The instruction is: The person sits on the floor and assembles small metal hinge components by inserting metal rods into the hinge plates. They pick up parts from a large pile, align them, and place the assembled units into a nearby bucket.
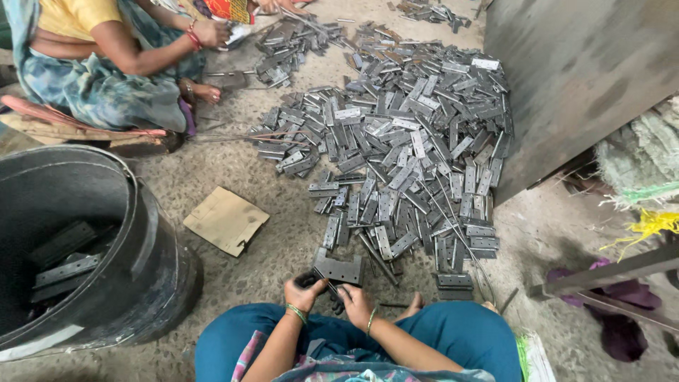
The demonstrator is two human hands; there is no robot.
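From the head view, the person sits on the floor (233, 170) in blue trousers, both hands low in front of the knees. The left hand (304, 291) is curled around the left end of a dark metal hinge (339, 269), fingers wrapped shut on it. The right hand (356, 304) pinches the same hinge from below at its right side, fingertips pressed together on the metal. The hinge is held just above the floor, flat side up, right at the near edge of the pile (403, 141).

That pile of grey hinges spreads wide across the floor ahead, reaching up to a grey panel (580, 71) on the right. A few thin rods (378, 258) lie among the nearest pieces.

To the left stands a big black bucket (141, 233), with some hinges lying inside. Between the bucket and the pile lies a scrap of cardboard (226, 219).

At the upper left sits a co-worker (99, 64) in a yellow top and patterned cloth, one hand (210, 32) raised by a smaller heap (283, 46) of hinges.
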